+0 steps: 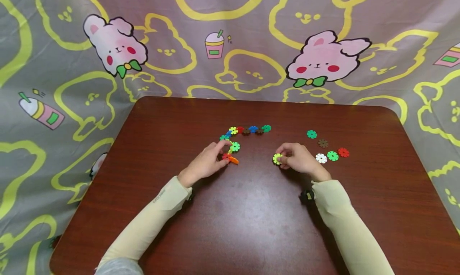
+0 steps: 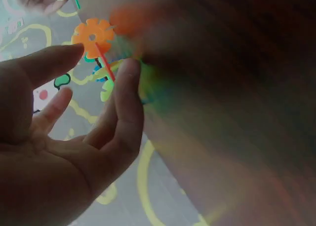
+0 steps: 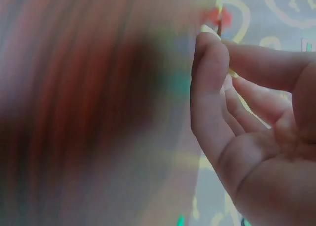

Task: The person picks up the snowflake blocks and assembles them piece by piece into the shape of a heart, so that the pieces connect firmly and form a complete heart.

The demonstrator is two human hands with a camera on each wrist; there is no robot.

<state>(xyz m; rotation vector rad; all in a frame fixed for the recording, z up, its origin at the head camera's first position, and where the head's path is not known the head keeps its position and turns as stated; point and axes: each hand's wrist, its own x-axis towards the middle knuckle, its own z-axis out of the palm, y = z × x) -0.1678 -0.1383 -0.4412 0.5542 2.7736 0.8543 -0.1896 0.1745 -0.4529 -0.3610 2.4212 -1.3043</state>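
Observation:
Notched plastic snowflake discs in several colours are joined into a curved chain; a light-green disc [image 1: 235, 146] is on its near stretch. At the near end are a red disc [image 1: 225, 157] and an orange disc [image 2: 92, 38]. My left hand [image 1: 208, 160] is around this end, thumb and index finger apart, the red disc edge-on between them in the left wrist view. Whether a fingertip touches the chain is hard to tell. My right hand [image 1: 296, 158] pinches a yellow-green disc [image 1: 276, 159] between thumb and fingers, apart from the chain; the right wrist view shows only slivers of it.
To the right of my right hand lie loose discs: a white one [image 1: 321, 158], a green one [image 1: 332, 156], a red one [image 1: 343, 152], a brown one [image 1: 323, 143] and a teal one [image 1: 311, 134]. A patterned curtain [image 1: 248, 39] hangs behind the brown table [image 1: 251, 227].

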